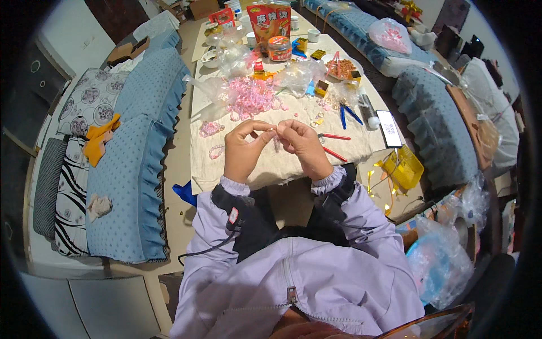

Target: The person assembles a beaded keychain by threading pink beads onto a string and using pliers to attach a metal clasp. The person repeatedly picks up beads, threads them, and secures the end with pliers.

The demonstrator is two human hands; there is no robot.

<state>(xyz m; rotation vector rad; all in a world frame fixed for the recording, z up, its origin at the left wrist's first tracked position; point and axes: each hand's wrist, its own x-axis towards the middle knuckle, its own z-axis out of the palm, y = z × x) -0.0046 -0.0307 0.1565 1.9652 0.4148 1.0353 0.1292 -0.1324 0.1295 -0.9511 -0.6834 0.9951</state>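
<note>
My left hand (pixel 246 148) and my right hand (pixel 304 146) meet over the near part of the cloth-covered table, thumbs and forefingers pinched together. A small pink beaded strand (pixel 276 145) hangs between them; its upper end is hidden in the fingertips. To the left on the cloth lie a pink bead bracelet (pixel 216 151) and a small bunch of pink beads (pixel 211 129). A large heap of pink beads (pixel 251 97) spreads just beyond my hands. Red-handled pliers (pixel 336 137) lie beside my right hand, partly covered by it. Blue-handled pliers (pixel 350 116) rest farther right.
A lit phone (pixel 388 129) lies at the table's right edge, above a yellow basket (pixel 404 168). Farther back stand a red food packet (pixel 270 24), a jar (pixel 279 50), plastic bags (pixel 236 61) and a bowl of orange-brown bits (pixel 342 69). Blue-covered sofas (pixel 132 169) flank the table.
</note>
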